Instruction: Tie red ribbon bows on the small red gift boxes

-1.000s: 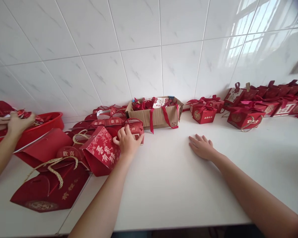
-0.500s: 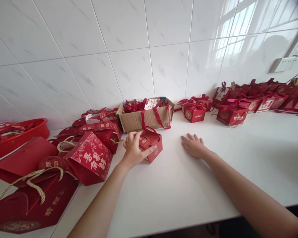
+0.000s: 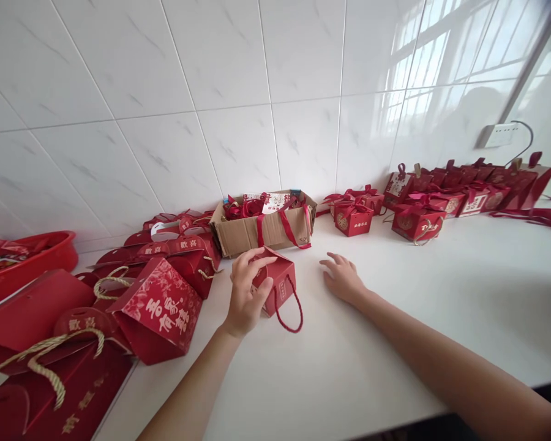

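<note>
My left hand (image 3: 245,293) grips a small red gift box (image 3: 279,285) with a red cord handle, tilted on the white counter (image 3: 395,343). The cord loop hangs toward me. My right hand (image 3: 343,278) rests on the counter just right of the box, fingers spread and slightly curled, holding nothing. Behind the box stands an open cardboard carton (image 3: 261,229) with red ribbons and cards in it.
Larger red gift bags with rope handles (image 3: 156,309) pile up at the left, beside a red basin (image 3: 25,260). Several small ribboned red boxes (image 3: 416,220) line the tiled wall at the right. A wall socket (image 3: 498,135) sits above them.
My left hand has pulled the small red box out of the pile toward the middle and tipped it over. My right hand has shifted slightly left. Another person's hands at the left have left view.
</note>
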Available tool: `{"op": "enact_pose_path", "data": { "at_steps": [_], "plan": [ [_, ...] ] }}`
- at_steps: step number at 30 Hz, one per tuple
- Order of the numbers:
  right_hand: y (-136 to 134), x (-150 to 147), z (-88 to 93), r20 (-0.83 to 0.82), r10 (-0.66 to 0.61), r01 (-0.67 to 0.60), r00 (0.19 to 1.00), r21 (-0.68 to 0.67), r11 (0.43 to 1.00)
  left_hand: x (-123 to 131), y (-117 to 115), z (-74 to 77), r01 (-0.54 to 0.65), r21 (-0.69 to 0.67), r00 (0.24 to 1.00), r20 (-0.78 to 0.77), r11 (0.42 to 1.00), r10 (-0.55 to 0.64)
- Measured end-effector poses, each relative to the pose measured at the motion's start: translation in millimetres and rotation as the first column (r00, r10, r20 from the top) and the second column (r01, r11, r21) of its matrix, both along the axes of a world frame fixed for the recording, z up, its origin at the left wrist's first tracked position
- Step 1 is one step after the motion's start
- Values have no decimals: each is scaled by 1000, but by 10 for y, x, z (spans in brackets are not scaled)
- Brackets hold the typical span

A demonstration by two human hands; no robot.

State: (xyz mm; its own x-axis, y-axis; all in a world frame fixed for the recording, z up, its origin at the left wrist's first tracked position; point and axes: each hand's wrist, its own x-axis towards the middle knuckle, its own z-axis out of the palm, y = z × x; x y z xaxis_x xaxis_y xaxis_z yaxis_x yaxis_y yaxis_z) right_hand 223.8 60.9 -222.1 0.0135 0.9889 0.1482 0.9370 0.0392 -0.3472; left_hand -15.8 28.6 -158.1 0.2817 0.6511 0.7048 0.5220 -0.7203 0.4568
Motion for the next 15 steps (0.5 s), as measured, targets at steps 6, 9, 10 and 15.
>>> {"op": "enact_pose_path", "data": {
  "at_steps": [6, 9, 10, 15],
  "plan": [
    [406, -298, 224, -105, -74, 82, 992, 78, 994, 64, 82, -189, -186, 100, 954, -220, 977, 204],
    [609, -417, 255, -169, -182, 195, 969, 64, 979, 50, 91, -212, -125, 103, 960, -240, 987, 146],
    [647, -458, 247, -183, -202, 215, 962, 52, 975, 40, 92, -211, -85, 97, 964, -245, 992, 107],
    [652, -588, 219, -221, -168, 173, 961, 6, 985, 8, 82, -198, 103, 67, 955, -284, 992, -80]
  ]
}}
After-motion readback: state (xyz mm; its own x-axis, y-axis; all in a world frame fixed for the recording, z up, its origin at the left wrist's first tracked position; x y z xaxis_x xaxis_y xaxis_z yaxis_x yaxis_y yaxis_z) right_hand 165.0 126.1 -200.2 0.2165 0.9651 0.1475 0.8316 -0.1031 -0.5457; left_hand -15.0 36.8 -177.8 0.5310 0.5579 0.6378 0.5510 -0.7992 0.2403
